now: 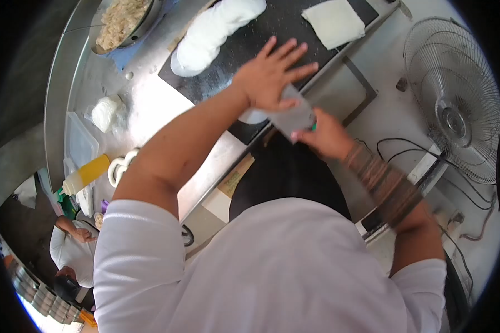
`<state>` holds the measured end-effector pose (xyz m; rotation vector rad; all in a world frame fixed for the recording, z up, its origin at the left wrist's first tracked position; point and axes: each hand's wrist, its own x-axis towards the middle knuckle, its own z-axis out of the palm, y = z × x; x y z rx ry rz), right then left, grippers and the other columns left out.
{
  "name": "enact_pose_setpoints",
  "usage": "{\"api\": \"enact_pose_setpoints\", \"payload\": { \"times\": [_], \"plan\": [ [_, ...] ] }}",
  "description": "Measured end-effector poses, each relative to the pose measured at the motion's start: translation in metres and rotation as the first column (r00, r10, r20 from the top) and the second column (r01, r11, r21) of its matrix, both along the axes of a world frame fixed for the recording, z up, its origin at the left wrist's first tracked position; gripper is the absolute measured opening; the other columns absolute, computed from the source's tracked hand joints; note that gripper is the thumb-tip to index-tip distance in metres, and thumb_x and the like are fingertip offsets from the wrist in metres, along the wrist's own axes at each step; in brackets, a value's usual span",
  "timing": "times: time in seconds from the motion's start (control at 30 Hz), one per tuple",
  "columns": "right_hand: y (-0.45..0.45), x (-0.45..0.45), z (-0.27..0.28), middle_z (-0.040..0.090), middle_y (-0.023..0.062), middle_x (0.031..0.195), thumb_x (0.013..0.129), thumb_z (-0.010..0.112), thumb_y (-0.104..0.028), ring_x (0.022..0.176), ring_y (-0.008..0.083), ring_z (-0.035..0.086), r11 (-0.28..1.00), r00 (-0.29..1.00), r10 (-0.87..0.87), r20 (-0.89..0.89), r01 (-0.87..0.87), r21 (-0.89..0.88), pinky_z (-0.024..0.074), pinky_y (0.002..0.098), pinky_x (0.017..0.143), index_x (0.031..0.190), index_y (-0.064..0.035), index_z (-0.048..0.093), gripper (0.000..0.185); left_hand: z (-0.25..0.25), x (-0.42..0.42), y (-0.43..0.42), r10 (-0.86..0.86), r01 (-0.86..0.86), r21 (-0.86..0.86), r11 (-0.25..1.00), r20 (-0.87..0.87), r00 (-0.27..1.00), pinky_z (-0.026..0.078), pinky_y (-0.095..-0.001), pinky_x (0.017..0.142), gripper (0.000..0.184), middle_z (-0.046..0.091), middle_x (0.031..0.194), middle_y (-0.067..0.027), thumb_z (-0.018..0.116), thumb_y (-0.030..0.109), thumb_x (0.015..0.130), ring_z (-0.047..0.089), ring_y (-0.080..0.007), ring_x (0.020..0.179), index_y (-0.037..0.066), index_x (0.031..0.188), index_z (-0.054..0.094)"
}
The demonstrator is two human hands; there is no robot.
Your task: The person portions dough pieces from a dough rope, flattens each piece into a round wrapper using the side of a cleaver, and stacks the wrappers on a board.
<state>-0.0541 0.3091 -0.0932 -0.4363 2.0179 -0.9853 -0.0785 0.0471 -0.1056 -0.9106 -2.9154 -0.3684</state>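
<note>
My left hand (269,77) has its fingers spread over the black board (272,25), its thumb overlapping a flat, broad grey blade (293,115). The blade is held at its right end by my right hand (330,136), where a bit of green shows between the fingers. Partly under the blade, near the board's front edge, lies a round white dough piece (252,116). A long overlapping row of white dough rounds (205,41) rests at the board's far left. Square pale sheets (333,23) are stacked at its far right.
Left on the metal table (150,89) are a bowl of filling (122,22), a bagged white lump (106,112), a plastic container (81,139) and a yellow bottle (89,173). A fan (453,105) and cables stand at right. Another person (72,244) is at lower left.
</note>
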Motion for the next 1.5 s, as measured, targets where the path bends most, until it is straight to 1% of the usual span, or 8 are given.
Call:
{"api": "enact_pose_setpoints", "payload": {
  "times": [0.17, 0.3, 0.4, 0.5, 0.6, 0.87, 1.1, 1.5],
  "plan": [
    [-0.016, -0.081, -0.005, 0.073, 0.0235, 0.112, 0.088, 0.087, -0.044, 0.107, 0.0359, 0.071, 0.981, 0.930, 0.191, -0.314, -0.165, 0.107, 0.0556, 0.0463, 0.094, 0.124, 0.0045, 0.063, 0.065, -0.010, -0.053, -0.022, 0.170, -0.180, -0.006, 0.984, -0.309, 0.936, 0.031, -0.0590, 0.126, 0.076, 0.049, 0.163, -0.0207, 0.065, 0.058, 0.095, 0.044, -0.0392, 0.153, 0.028, 0.162, 0.047],
    [-0.023, -0.082, 0.016, 0.071, 0.0218, 0.102, 0.093, 0.083, -0.044, 0.098, 0.0340, 0.071, 0.988, 0.946, 0.112, -0.305, -0.073, 0.136, 0.0551, 0.0478, 0.084, 0.121, 0.0045, 0.062, 0.060, -0.004, -0.058, -0.041, 0.527, -0.456, 0.450, 0.768, -0.039, 0.849, 0.025, -0.0678, 0.126, 0.086, 0.035, 0.169, -0.0277, 0.073, 0.046, 0.092, 0.033, -0.0495, 0.156, 0.013, 0.164, 0.040],
    [0.000, -0.026, 0.021, 0.073, 0.0282, 0.118, 0.097, 0.079, -0.039, 0.112, 0.0441, 0.070, 0.992, 0.977, 0.007, -0.215, 0.020, 0.126, 0.0554, 0.0489, 0.096, 0.125, 0.0058, 0.062, 0.055, 0.035, -0.033, -0.045, 0.683, -0.728, 0.295, 0.619, 0.255, 0.684, 0.057, -0.0512, 0.090, 0.050, 0.078, 0.098, -0.0229, 0.054, 0.052, 0.106, 0.075, -0.0419, 0.098, 0.008, 0.114, 0.076],
    [0.037, 0.032, 0.014, 0.072, 0.0278, 0.120, 0.096, 0.080, -0.033, 0.115, 0.0416, 0.071, 0.998, 0.998, -0.008, -0.056, 0.011, 0.057, 0.0541, 0.0469, 0.100, 0.129, 0.0049, 0.061, 0.053, 0.064, 0.008, -0.038, 0.366, -0.525, -0.048, 0.850, 0.770, 0.523, 0.057, -0.0481, 0.090, 0.069, 0.076, 0.106, -0.0257, 0.058, 0.064, 0.103, 0.075, -0.0390, 0.100, 0.003, 0.132, 0.071],
    [0.061, 0.047, 0.035, 0.072, 0.0279, 0.120, 0.096, 0.079, -0.031, 0.114, 0.0407, 0.071, 0.989, 0.996, 0.077, -0.053, -0.069, 0.129, 0.0544, 0.0465, 0.099, 0.129, 0.0051, 0.062, 0.052, 0.051, 0.038, -0.023, 0.463, -0.498, -0.124, 0.858, 0.607, 0.646, 0.058, -0.0442, 0.087, 0.046, 0.075, 0.096, -0.0217, 0.073, 0.047, 0.097, 0.075, -0.0354, 0.093, 0.004, 0.114, 0.074],
    [0.030, -0.056, -0.004, 0.073, 0.0281, 0.118, 0.094, 0.082, -0.032, 0.113, 0.0422, 0.071, 0.985, 0.919, -0.153, -0.362, 0.170, 0.014, 0.0553, 0.0475, 0.098, 0.126, 0.0068, 0.064, 0.053, 0.021, 0.092, -0.053, 0.415, -0.957, 0.272, 0.103, 0.862, 0.290, 0.059, -0.0311, 0.074, 0.025, 0.067, 0.101, -0.0089, 0.072, 0.000, 0.095, 0.069, -0.0181, 0.090, -0.001, 0.117, 0.060],
    [-0.054, 0.043, 0.000, 0.069, 0.0357, 0.121, 0.096, 0.078, -0.036, 0.118, 0.0518, 0.066, 0.986, 0.969, 0.123, -0.216, -0.095, 0.136, 0.0538, 0.0545, 0.101, 0.127, 0.0090, 0.056, 0.059, 0.076, 0.094, -0.016, 0.476, -0.922, 0.386, 0.004, 0.810, 0.341, 0.057, -0.0309, 0.071, 0.021, 0.067, 0.102, -0.0075, 0.072, 0.001, 0.096, 0.067, -0.0158, 0.089, 0.000, 0.115, 0.062],
    [0.034, 0.046, 0.017, 0.074, 0.0297, 0.110, 0.095, 0.082, -0.037, 0.105, 0.0454, 0.073, 0.994, 0.989, -0.054, -0.136, 0.067, 0.090, 0.0565, 0.0486, 0.091, 0.119, 0.0070, 0.061, 0.055, 0.157, -0.094, -0.050, 0.485, -0.640, 0.769, 0.000, 0.559, 0.672, 0.057, -0.0350, 0.075, 0.026, 0.073, 0.095, -0.0092, 0.076, 0.019, 0.092, 0.070, -0.0197, 0.085, -0.001, 0.107, 0.071]
  ]
}}
